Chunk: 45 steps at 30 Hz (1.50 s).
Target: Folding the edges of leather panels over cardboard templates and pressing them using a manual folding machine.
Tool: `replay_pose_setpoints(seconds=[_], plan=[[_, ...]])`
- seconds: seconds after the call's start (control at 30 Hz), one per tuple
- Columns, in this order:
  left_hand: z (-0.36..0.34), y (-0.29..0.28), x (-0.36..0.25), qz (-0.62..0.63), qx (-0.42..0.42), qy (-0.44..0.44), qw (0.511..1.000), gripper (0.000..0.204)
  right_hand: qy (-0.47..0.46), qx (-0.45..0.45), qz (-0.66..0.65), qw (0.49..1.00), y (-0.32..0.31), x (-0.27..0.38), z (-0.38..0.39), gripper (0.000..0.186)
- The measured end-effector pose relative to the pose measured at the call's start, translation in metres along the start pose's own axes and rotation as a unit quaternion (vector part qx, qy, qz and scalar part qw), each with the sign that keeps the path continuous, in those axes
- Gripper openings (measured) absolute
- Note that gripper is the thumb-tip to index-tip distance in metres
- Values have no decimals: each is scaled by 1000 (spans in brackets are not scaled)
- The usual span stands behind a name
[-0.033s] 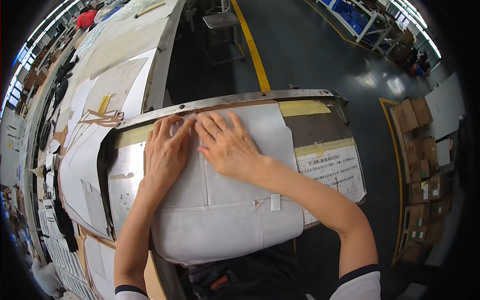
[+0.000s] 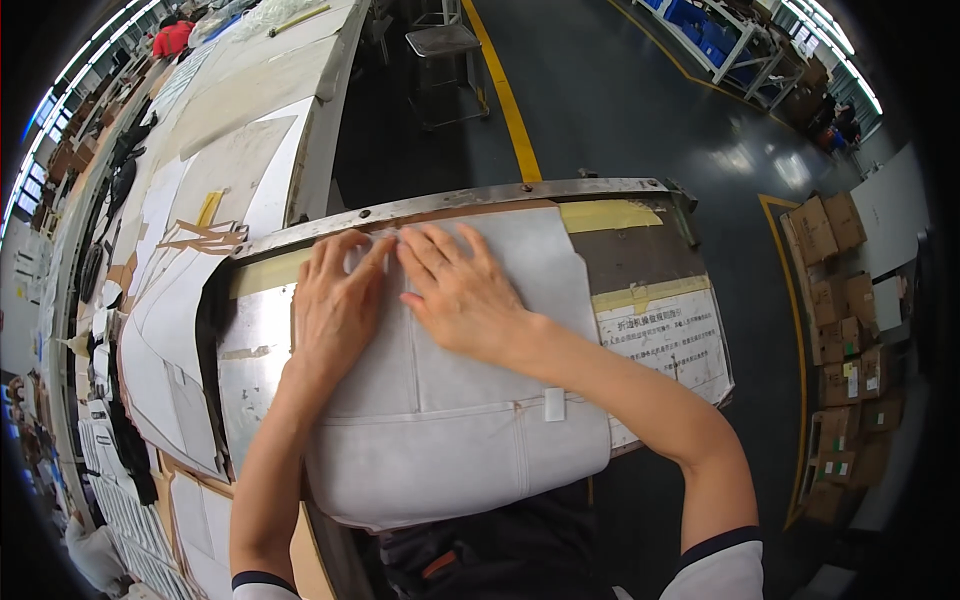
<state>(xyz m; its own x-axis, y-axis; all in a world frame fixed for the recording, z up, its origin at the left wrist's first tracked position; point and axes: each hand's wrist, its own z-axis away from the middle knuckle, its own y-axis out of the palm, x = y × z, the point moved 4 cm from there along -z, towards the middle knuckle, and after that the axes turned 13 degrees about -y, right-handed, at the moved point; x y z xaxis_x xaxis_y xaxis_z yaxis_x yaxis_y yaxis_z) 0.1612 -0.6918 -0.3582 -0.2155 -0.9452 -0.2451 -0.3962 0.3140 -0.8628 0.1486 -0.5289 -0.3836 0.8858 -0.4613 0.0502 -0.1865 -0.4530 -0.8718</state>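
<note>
A pale grey sheet piece (image 2: 460, 450) with seams, a small white tab and a brown upper edge lies on a metal work board (image 2: 250, 350) with a long bar (image 2: 450, 195) along its far edge. My left hand (image 2: 335, 300) rests at the piece's upper left, fingers bent and apart, thumb and fingertips touching it just below the bar. My right hand (image 2: 455, 290) lies beside it, fingers spread on the piece, thumb out to the left. What lies under the fingertips is hidden.
On the left, a long table (image 2: 255, 70) holds white pieces and brown strips (image 2: 200, 240). A printed paper (image 2: 660, 375) covers the board's right part. A trolley (image 2: 445, 45) stands ahead, cardboard boxes (image 2: 830, 220) at right, a rack with blue bins (image 2: 715, 40) behind. A person in red (image 2: 172, 40) is far left.
The grey piece and both my hands have shifted very slightly to the right, with the fingers still on the piece near the bar.
</note>
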Motion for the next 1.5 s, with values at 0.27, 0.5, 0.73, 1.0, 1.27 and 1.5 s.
replay_pose_setpoints(seconds=[0.27, 0.5, 0.73, 1.0, 1.27, 1.5], plan=[[-4, 7, -17, -24, 18, 11, 999, 50, 1, -14, 12, 1000, -11, -9, 9, 55], [-3, -1, 4, -45, 54, -1, 997, 50, -24, -14, 17, 999, 3, -4, -9, 55], [-2, 1, 2, -38, 42, -15, 998, 46, 62, -3, 39, 997, -8, -6, 10, 56], [-9, 8, -9, -57, 31, -31, 997, 42, 78, 1, 32, 996, -21, -17, 31, 56], [-2, 14, -8, -67, 4, -39, 997, 40, 98, 29, 88, 991, -34, -32, 58, 54], [12, 0, -3, -130, 6, -65, 989, 44, 105, 5, 80, 991, -30, -29, 45, 59]])
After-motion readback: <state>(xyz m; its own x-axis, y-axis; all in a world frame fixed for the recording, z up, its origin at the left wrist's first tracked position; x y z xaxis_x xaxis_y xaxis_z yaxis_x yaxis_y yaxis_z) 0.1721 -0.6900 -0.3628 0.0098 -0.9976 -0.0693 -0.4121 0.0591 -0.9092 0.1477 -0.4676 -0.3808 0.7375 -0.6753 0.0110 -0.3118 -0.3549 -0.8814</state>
